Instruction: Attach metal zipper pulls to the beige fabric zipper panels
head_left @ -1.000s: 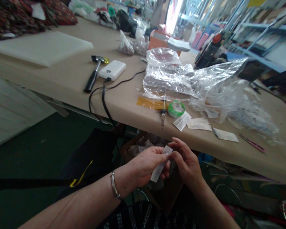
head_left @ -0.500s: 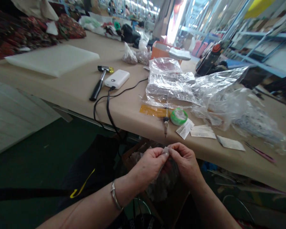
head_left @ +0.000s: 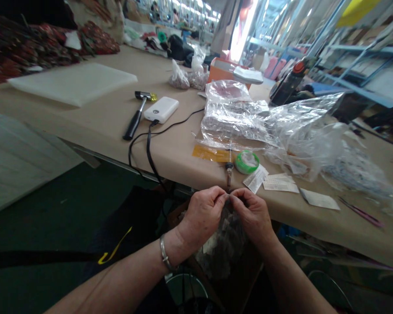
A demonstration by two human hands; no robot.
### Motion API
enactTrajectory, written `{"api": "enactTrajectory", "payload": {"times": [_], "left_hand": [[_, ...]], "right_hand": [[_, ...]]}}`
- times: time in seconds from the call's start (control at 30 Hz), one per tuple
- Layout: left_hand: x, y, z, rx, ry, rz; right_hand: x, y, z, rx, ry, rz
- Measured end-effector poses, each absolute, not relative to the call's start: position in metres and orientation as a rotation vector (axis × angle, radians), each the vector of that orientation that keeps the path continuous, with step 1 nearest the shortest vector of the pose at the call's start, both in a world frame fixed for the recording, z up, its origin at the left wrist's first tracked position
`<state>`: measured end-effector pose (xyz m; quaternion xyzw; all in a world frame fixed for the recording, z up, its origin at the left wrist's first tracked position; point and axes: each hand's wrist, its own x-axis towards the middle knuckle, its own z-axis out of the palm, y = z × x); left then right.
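With both hands pulled in close below the table edge, my left hand (head_left: 201, 216) and right hand (head_left: 253, 216) meet fingertip to fingertip. Thumbs and forefingers of both are pinched together on one small pale thing at the meeting point; it's almost wholly hidden by the fingers, so I can't tell what it is. Silver bracelet (head_left: 164, 254) on my left wrist. Under the hands, a clear bag of greyish bits (head_left: 224, 244), just below and partly covered by my palms; can't tell if I'm touching it.

Same head view, on the table (head_left: 94, 113):
- soldering-iron-like tool (head_left: 229, 165), tip pointing at the table edge just above my fingers, lying across a yellow strip (head_left: 209, 153)
- green tape roll (head_left: 246, 162) just beside the tool, to its right
- white paper labels (head_left: 280, 182) near the edge, right of the roll
- crumpled clear plastic bags (head_left: 265, 122) behind those
- white power bank (head_left: 161, 109) with a black cable (head_left: 149, 148) running off the table edge
- black-handled hammer (head_left: 136, 117) just left of the power bank
- white foam slab (head_left: 74, 83) far left
- orange box (head_left: 224, 69) at the back
- pink tweezers (head_left: 362, 213) far right, blurred
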<state>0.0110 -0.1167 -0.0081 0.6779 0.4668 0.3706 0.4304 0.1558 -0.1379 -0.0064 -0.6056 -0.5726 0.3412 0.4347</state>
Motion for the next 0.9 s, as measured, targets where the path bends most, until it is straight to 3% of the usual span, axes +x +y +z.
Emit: {"api": "enactTrajectory", "payload": {"times": [0.9], "left_hand": [[0.015, -0.105, -0.015, 1.783, 1.198, 0.974]], "right_hand": [[0.155, -0.128, -0.010, -1.523, -1.519, 0.635]]}}
